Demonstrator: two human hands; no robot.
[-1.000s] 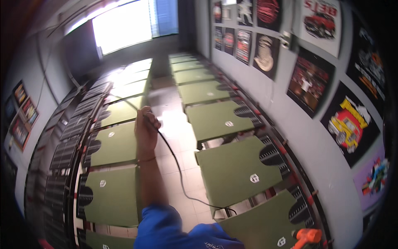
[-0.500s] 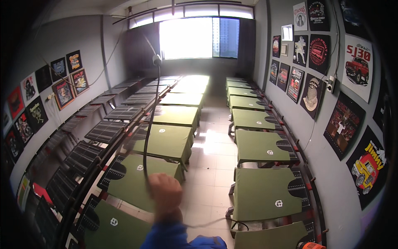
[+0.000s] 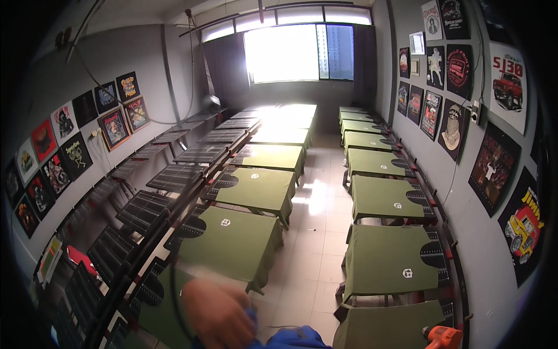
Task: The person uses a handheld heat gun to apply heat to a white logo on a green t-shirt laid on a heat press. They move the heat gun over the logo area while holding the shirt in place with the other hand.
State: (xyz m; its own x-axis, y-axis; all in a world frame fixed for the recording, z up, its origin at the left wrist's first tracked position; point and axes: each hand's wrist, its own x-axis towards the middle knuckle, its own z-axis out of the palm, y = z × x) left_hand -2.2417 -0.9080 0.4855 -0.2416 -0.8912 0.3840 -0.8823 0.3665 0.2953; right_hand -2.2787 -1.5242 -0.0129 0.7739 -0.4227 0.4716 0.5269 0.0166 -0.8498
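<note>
My left hand, blurred by motion, is low in the middle with its fingers curled. A black power cable bends down along its left side and passes behind the hand, which appears closed on it; the exact grip is smeared. Blue cloth of my clothing shows at the lower edge. At the lower right an orange heat gun points its dark nozzle leftward over a green-covered board. Its handle is cut off by the picture's edge, and my right hand does not show.
Rows of boards with green shirts run along both sides of a tiled aisle. Further left stand bare black boards on rails. Printed posters hang on both walls. A bright window is at the far end.
My left hand has dropped lower and slightly left. The cable, which hung down from above to the fist, now bends low beside it. The view has turned a little left.
</note>
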